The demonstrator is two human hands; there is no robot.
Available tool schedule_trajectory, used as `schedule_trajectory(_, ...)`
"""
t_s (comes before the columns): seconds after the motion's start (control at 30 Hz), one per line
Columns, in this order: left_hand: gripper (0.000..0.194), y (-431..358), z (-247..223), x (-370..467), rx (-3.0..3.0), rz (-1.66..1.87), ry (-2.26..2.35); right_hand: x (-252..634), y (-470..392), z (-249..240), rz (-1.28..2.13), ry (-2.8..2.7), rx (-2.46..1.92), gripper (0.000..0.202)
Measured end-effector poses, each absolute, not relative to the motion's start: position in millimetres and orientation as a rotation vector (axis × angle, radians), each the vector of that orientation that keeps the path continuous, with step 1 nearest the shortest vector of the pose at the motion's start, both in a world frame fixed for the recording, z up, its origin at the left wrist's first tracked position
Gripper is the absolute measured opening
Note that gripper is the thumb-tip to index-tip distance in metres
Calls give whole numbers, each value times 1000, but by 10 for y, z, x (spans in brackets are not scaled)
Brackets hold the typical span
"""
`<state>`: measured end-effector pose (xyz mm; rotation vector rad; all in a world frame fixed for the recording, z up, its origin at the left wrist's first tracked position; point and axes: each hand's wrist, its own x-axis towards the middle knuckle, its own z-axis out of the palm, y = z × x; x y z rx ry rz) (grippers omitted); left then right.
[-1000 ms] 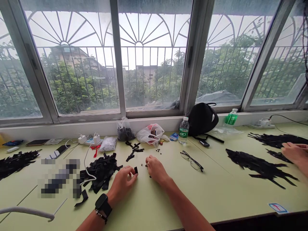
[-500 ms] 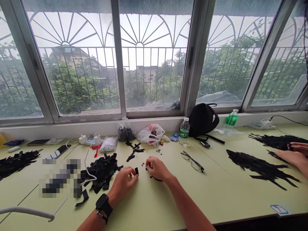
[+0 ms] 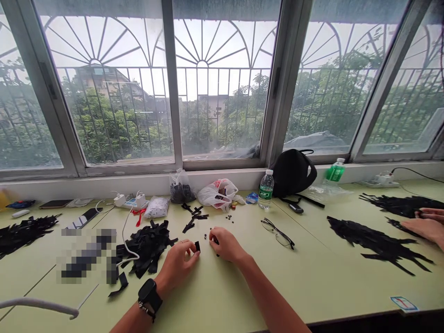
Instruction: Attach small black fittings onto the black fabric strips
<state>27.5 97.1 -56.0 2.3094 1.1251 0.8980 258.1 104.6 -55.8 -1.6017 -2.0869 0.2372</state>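
My left hand (image 3: 180, 261), with a watch on its wrist, pinches a short black fabric strip (image 3: 197, 246) that stands up between thumb and fingers. To its right, my right hand (image 3: 225, 245) rests on the table with its fingers curled down. Something dark shows under those fingers, but what they hold is hidden. Tiny dark round pieces (image 3: 205, 236) lie just left of the right fingertips, and several more (image 3: 229, 218) lie beyond that hand. A heap of black fabric strips (image 3: 147, 249) spreads out left of my left hand.
Eyeglasses (image 3: 277, 232) lie right of my hands, below a water bottle (image 3: 266, 188). Plastic bags (image 3: 218, 194) and a black bag (image 3: 293, 173) stand along the sill. A white cable (image 3: 130, 238) crosses the heap. At right, another person's hands (image 3: 425, 224) touch black strips.
My right hand has drawn slightly toward me and left. The loose round pieces that showed beside and under it are now mostly out of sight. My left hand stays put with the strip.
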Motion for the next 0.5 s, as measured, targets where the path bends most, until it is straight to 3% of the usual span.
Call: schedule_trajectory(0.5,16,986,-602,275,2335,916,1087,2551,1061,-612,183,-2087,-1678,7)
